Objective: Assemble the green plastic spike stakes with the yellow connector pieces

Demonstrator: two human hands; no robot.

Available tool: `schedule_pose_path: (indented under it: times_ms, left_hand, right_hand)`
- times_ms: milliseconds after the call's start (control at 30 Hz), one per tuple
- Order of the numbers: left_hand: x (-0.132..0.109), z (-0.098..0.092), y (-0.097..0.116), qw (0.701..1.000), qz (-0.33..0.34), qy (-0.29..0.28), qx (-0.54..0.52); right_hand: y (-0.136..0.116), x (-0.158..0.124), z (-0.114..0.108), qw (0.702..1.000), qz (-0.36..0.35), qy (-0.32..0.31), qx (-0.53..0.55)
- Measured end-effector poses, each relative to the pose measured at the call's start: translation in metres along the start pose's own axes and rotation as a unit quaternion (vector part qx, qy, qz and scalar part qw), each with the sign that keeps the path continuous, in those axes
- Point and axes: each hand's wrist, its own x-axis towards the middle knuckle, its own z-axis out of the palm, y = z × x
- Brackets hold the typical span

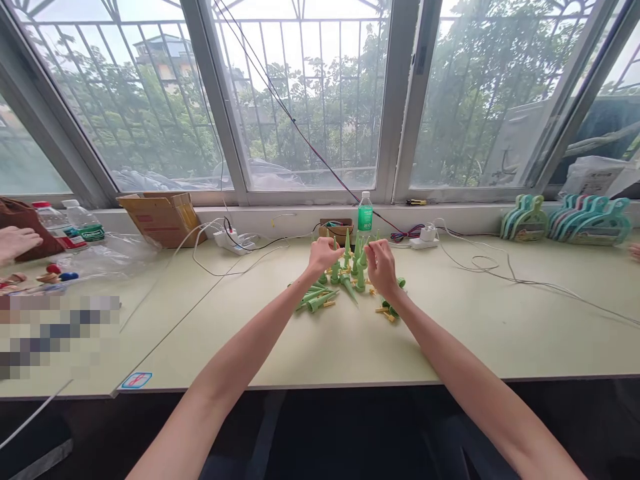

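Both my arms reach out over a pale green table (450, 333) to a heap of green plastic cones (320, 298) with small yellow pieces (386, 313) among them. Some cones stand upright, others lie on their sides. My left hand (323, 255) is closed round an upright green cone (347, 248) at the top of the heap. My right hand (381, 265) is curled just to the right of it, fingers pinched on a small green part that I cannot make out clearly.
A green-labelled bottle (365, 213) and a small brown box (336, 230) stand behind the heap. A power strip (231, 241) and white cables (500, 273) run along the sill. A cardboard box (163, 217) sits at the left, stacked green clips (590, 220) at the right. Another person's hand (17, 241) shows far left.
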Motion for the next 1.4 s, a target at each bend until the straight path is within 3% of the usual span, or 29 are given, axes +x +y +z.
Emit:
schedule_pose_path:
  times_ms: [200, 400, 1400]
  left_hand:
    - [-0.001, 0.004, 0.0, 0.997, -0.062, -0.041, -0.026]
    - [-0.006, 0.006, 0.001, 0.994, -0.08, -0.055, -0.046]
    - [-0.012, 0.012, -0.002, 0.996, -0.05, -0.023, -0.076]
  right_hand:
    - [0.002, -0.004, 0.004, 0.999, 0.006, -0.044, 0.004]
    - [0.001, -0.006, 0.004, 0.998, 0.024, -0.057, 0.009]
    - [-0.001, -0.012, 0.007, 0.997, 0.027, -0.064, 0.011]
